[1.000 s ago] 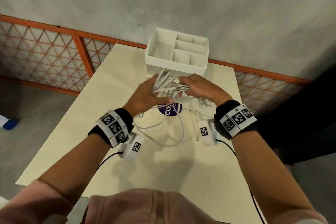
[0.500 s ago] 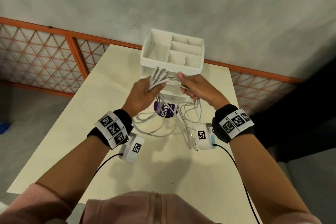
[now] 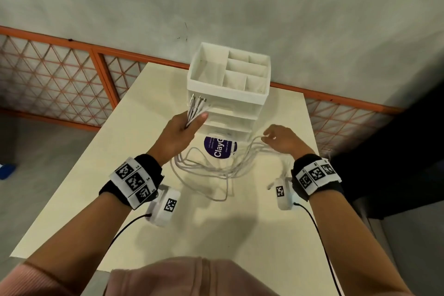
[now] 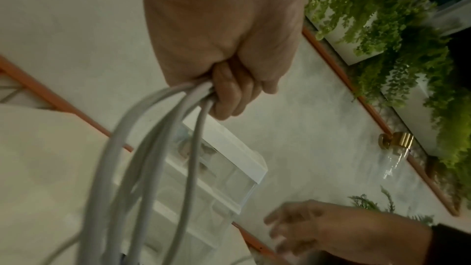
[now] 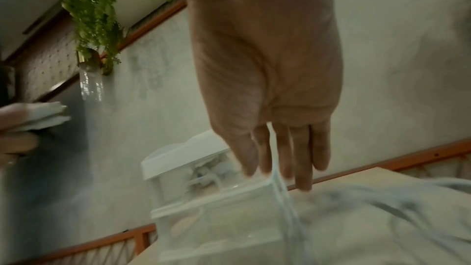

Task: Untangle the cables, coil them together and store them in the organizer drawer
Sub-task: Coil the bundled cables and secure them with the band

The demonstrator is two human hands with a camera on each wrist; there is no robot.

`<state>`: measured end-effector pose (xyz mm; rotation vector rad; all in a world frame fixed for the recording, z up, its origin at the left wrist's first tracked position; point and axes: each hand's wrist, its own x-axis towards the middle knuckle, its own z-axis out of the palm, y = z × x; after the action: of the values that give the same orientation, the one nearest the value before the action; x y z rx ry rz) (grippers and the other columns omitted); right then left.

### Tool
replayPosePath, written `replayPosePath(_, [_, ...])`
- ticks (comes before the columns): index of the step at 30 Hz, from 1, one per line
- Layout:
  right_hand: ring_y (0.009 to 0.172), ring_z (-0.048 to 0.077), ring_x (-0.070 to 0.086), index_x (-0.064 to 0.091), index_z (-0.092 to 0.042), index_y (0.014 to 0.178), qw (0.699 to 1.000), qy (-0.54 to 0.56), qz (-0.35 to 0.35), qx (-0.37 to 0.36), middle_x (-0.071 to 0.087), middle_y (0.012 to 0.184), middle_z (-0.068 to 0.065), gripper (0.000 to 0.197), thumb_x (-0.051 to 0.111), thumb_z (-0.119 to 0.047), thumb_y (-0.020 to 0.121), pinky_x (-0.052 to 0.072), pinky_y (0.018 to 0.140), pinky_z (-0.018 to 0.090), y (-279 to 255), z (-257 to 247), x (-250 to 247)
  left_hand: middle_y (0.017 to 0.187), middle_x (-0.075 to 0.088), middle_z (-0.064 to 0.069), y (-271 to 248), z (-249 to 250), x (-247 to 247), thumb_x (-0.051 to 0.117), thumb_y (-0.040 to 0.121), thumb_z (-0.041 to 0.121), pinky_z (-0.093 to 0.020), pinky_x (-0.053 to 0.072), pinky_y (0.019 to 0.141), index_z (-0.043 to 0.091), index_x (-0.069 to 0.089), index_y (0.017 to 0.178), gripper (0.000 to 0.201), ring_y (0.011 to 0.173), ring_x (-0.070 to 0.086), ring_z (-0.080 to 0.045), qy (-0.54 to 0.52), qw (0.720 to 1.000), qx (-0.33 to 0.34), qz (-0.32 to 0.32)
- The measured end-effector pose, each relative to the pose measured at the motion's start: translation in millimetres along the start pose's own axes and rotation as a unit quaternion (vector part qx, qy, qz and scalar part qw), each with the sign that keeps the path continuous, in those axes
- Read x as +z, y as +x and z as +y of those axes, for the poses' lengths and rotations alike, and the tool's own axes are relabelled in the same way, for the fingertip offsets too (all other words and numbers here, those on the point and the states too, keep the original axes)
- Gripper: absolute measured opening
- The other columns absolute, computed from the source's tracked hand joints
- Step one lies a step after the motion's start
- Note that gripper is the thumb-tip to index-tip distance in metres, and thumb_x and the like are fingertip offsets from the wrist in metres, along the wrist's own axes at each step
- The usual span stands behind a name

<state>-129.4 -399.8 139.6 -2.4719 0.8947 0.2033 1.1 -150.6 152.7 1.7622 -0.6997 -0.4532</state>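
The left hand (image 3: 182, 130) grips the white cables (image 3: 211, 168) near their plugs. The rest sags in loops over the table (image 3: 134, 113), near the organizer (image 3: 228, 84). The right hand (image 3: 283, 142) is spread, fingers under some strands. Next, I think, wind the loops into 1 coil.

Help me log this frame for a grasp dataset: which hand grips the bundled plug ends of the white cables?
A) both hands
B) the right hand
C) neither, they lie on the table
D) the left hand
D: the left hand has its fingers curled round the white cables just below the plugs, while the right hand is spread open with straight fingers, only touching the loose strands.
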Motion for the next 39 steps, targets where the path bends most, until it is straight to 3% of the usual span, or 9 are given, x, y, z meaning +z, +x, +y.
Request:
replayPosePath(2, [0.117,0.034,0.052,0.046,-0.008,0.131,0.997,0.042,0.053,-0.036,0.045,0.132,0.021,0.039,0.053,-0.019,0.094,0.040,0.101,0.035,-0.2,-12.1,12.7,0.052,0.019,0.009,-3.2,6.7,5.0,0.048,0.095,0.045,-0.023,0.018,0.043,0.023,0.021,0.064,0.046,0.044,0.016,-0.010,-0.075,0.997,-0.010,-0.019])
replayPosePath(4, [0.124,0.030,0.048,0.048,-0.014,0.133,0.989,0.076,0.053,-0.114,0.046,0.135,0.014,0.042,0.051,-0.031,0.095,0.035,0.107,0.039,-8.0,-37.9,18.2,0.055,0.016,0.007,-4.8,13.0,9.5,0.043,0.097,0.044,-0.022,0.016,0.041,0.023,0.020,0.065,0.045,0.045,0.014,-0.010,-0.119,0.992,-0.005,-0.027])
replayPosePath(9, [0.128,0.007,0.045,0.061,-0.026,0.125,0.937,0.172,-0.225,-0.203,0.057,0.136,-0.005,0.057,0.021,-0.056,0.097,0.026,0.105,0.024,-45.5,-104.7,24.3,0.051,0.019,0.006,-2.7,23.4,15.8,0.034,0.099,0.046,-0.023,0.021,0.043,0.021,0.025,0.059,0.048,0.044,0.018,-0.010,-0.189,0.982,0.012,-0.008])
replayPosePath(14, [0.109,0.016,0.064,0.065,-0.008,0.100,0.886,0.232,-0.291,-0.278,0.071,0.094,0.001,0.026,0.052,-0.030,0.096,0.040,0.108,0.035,-54.2,-113.1,49.2,0.054,0.014,0.009,-0.2,26.1,8.5,0.028,0.101,0.043,-0.018,0.026,0.042,0.023,0.022,0.063,0.043,0.046,0.016,-0.008,-0.272,0.962,0.018,0.011])
replayPosePath(17, [0.074,0.014,0.066,0.058,-0.013,0.092,0.898,0.256,-0.235,-0.270,0.057,0.066,0.000,0.010,0.051,-0.019,0.097,0.051,0.080,0.025,-51.9,-111.4,48.5,0.053,0.022,0.009,1.2,19.0,-2.4,0.029,0.102,0.039,-0.019,0.037,0.048,0.020,0.027,0.063,0.043,0.046,0.024,-0.007,-0.330,0.943,-0.008,0.030])
replayPosePath(22, [0.053,-0.002,0.049,0.046,-0.033,0.073,0.947,0.096,-0.068,-0.300,0.053,0.058,-0.016,0.025,0.044,-0.038,0.098,0.034,0.056,0.016,-55.6,-111.2,29.6,0.053,0.045,0.001,3.3,-3.7,-7.1,0.034,0.101,0.032,-0.029,0.059,0.065,0.010,0.045,0.068,0.041,0.051,0.053,-0.009,-0.448,0.885,-0.082,0.095])
replayPosePath(27, [0.050,0.007,0.041,0.052,-0.009,0.069,0.964,0.068,-0.029,-0.256,0.044,0.054,-0.008,0.058,0.033,-0.057,0.095,0.034,0.060,0.027,-61.3,-121.4,35.3,0.043,0.023,0.006,11.1,5.8,3.2,0.029,0.101,0.042,-0.018,0.035,0.038,0.018,0.028,0.063,0.045,0.034,0.026,-0.009,-0.562,0.797,-0.159,0.156])
replayPosePath(32, [0.055,0.017,0.049,0.048,-0.003,0.074,0.960,0.092,-0.034,-0.264,0.057,0.063,0.014,0.058,0.056,-0.059,0.083,0.039,0.059,0.031,-54.9,-113.1,40.9,0.043,0.020,0.006,15.0,10.6,2.8,0.029,0.099,0.047,-0.018,0.029,0.037,0.017,0.028,0.063,0.047,0.035,0.021,-0.009,-0.574,0.789,-0.157,0.152])
replayPosePath(39, [0.060,0.021,0.051,0.049,-0.015,0.103,0.942,0.023,0.050,-0.332,0.060,0.069,0.007,0.031,0.046,-0.044,0.095,0.039,0.057,0.032,-57.0,-109.0,38.8,0.061,0.019,0.002,10.7,12.5,2.1,0.029,0.102,0.039,-0.019,0.036,0.048,0.017,0.031,0.067,0.041,0.040,0.026,-0.010,-0.566,0.782,-0.180,0.185])
